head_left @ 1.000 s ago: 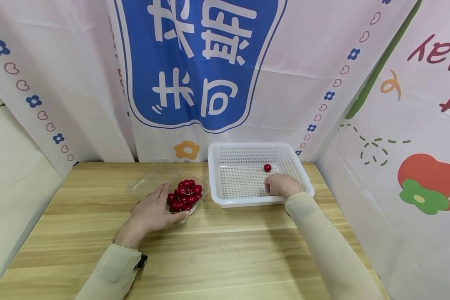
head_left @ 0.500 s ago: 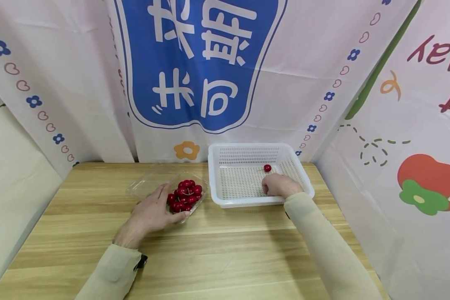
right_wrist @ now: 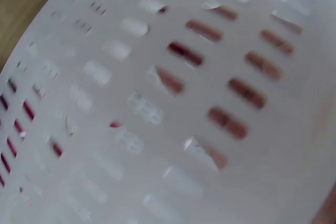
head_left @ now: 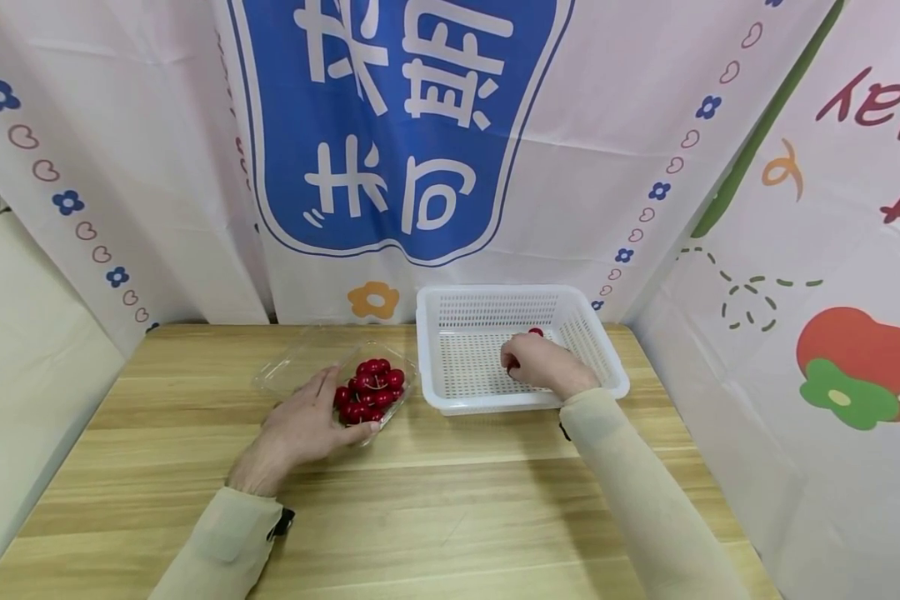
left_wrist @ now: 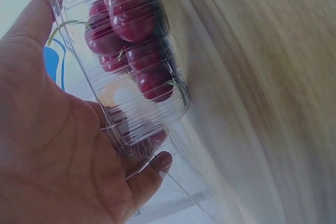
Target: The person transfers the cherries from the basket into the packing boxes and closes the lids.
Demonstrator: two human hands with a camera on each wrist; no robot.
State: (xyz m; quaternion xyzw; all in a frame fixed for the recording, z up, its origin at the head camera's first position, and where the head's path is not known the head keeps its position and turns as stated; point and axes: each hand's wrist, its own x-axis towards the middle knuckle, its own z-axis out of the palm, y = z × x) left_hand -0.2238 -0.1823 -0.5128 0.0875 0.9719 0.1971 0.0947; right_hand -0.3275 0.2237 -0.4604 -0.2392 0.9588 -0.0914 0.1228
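My left hand (head_left: 296,429) grips a clear plastic box (left_wrist: 152,111) of red cherries (head_left: 370,392) by its sides. In the left wrist view the thumb lies on one rim and the fingertips (left_wrist: 164,161) curl round the other end. Inside the white slotted basket (head_left: 521,402), my right hand (head_left: 546,363) is low with its fingers bent; a dark red cherry (head_left: 512,371) shows partly under the fingertips, pinched there. A second cherry (head_left: 536,332) lies farther back on the basket floor, partly covered by the hand. The basket wall (right_wrist: 173,177) fills the right wrist view.
The box's clear lid (head_left: 288,362) lies folded back on its left. Box and basket stand side by side near the back edge of the wooden table (head_left: 420,517). A printed cloth (head_left: 555,217) hangs right behind them.
My right hand has moved left and a little back inside the basket, now partly covering the rear cherry. The left hand and the box have stayed where they were.
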